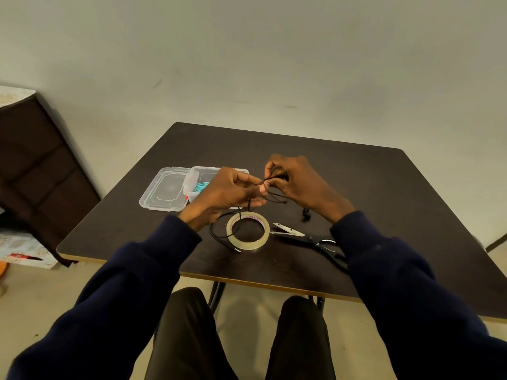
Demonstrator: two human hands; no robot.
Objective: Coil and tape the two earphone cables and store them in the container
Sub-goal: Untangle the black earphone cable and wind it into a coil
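My left hand (229, 192) and my right hand (299, 182) are held together above the table, both pinching a black earphone cable (274, 197). A few loops sit between my fingers. The rest of the cable hangs down across the clear tape roll (247, 231), and its plug (237, 250) lies on the table beside the roll. One earbud (306, 213) dangles below my right wrist. A coiled teal earphone cable (201, 187) lies inside the clear plastic container (196, 174), which my left hand partly hides.
The container's clear lid (164, 192) lies flat to the left of it. Black-handled scissors (310, 238) lie partly open to the right of the tape roll. The dark table (384, 187) has its front edge near my knees. A brown cabinet (35, 165) stands at left.
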